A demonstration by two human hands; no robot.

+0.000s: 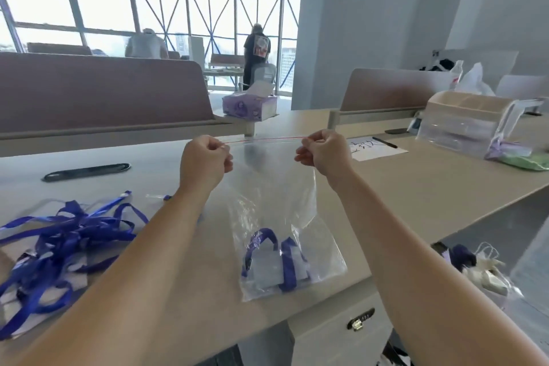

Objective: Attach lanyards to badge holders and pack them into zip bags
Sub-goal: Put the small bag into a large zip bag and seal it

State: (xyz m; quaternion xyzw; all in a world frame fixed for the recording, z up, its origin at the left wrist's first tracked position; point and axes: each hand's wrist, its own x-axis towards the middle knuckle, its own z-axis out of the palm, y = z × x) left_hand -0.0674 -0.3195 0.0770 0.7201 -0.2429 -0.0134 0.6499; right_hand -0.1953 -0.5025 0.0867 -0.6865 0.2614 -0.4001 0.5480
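Above the tabletop (pixel 416 187) we hold a clear zip bag (pixel 273 202) by its red top strip (pixel 264 140). Our left hand (pixel 205 163) pinches one end and our right hand (pixel 322 154) pinches the other, hands apart. A blue lanyard (pixel 289 264) with a badge holder (pixel 266 275) sits at the bag's bottom. More blue lanyards (pixel 59 246) lie in a pile at our left.

Lanyard (pixel 269 258) inside zip bag (pixel 279 187); lanyard pile (pixel 62 246) left.
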